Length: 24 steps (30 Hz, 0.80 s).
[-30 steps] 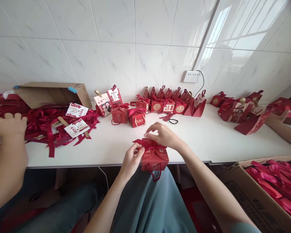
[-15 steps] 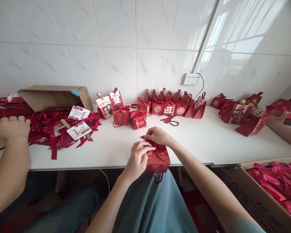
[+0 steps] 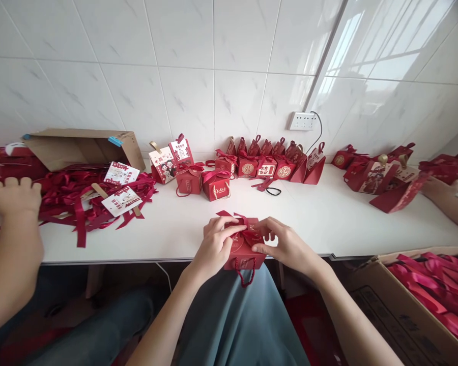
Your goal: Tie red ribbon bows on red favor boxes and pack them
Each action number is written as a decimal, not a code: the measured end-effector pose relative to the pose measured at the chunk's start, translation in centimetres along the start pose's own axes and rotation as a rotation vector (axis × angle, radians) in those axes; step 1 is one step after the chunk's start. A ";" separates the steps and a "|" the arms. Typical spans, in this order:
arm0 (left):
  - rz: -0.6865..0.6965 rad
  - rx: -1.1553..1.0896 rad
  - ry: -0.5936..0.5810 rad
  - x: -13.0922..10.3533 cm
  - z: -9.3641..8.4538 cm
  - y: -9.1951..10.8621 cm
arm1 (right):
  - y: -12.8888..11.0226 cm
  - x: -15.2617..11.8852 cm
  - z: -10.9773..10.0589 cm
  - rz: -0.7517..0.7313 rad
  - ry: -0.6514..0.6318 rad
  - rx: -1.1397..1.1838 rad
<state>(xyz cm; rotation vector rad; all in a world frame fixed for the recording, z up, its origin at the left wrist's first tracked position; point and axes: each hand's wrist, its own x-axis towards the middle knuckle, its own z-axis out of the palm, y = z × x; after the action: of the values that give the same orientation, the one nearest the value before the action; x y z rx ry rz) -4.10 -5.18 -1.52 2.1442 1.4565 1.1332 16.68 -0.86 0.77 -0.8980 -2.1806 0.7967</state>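
One red gift box [image 3: 246,255]: located at the near edge of the white table [image 3: 166,231], above the lap; rounded top flaps folded in, characters printed on them.
Rope handle [image 3: 245,282]: dark red, twisted; fixed to the near side, hung below the box.
Satin ribbon [image 3: 254,237]: red; laid across the box top, gathered near the middle. Whether it is fully knotted cannot be told.
Left hand [image 3: 216,244]: laid on the ribbon from the left, forefinger stretched to the gathering. Whether anything is pinched cannot be told.
Right hand [image 3: 284,244]: placed at the right of the box top; fingers curved, thumb parted from forefinger, half open.
Tiled wall [image 3: 183,86], foot: a tight row of boxes [image 3: 267,169] stood up; a black elastic loop [image 3: 274,191] laid in front.
Ribbon heap [image 3: 68,198]: piled at left before a cardboard box [image 3: 84,147]; two printed cards laid on top.
Carton [image 3: 381,295]: filled with red ribbons [image 3: 435,290], placed at lower right.
Co-workers: one hand [image 3: 15,198] seen at far left, another forearm [image 3: 454,201] at far right.
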 end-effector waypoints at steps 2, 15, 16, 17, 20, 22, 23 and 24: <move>-0.006 -0.011 0.018 0.1 0.1 -0.1 | 0.2 -0.4 0.7 0.035 0.031 0.019; -0.444 -0.621 0.173 -1.0 0.8 -0.9 | 0.6 -0.2 3.0 0.425 0.127 0.786; -0.437 -0.643 0.186 -1.0 1.0 -1.1 | 0.7 -0.2 3.1 0.434 0.125 0.859; -0.433 -0.664 0.204 -1.0 1.3 -1.3 | 0.7 -0.2 3.3 0.441 0.123 0.926; -0.433 -0.711 0.254 -1.2 2.2 -1.9 | 1.0 -0.1 3.7 0.458 0.130 1.056; -0.437 -0.733 0.282 -1.4 2.7 -2.1 | 1.3 0.1 3.9 0.469 0.144 1.083; -0.440 -0.739 0.293 -1.5 2.8 -2.1 | 1.5 0.2 4.0 0.474 0.150 1.085; -0.443 -0.743 0.299 -1.5 2.8 -2.1 | 1.6 0.3 4.1 0.476 0.155 1.082</move>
<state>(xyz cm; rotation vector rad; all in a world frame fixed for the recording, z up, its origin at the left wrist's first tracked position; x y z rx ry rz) -3.55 -5.14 -5.31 1.1280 1.2456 1.5354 14.11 -0.89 -2.78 -0.8174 -1.0778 1.7967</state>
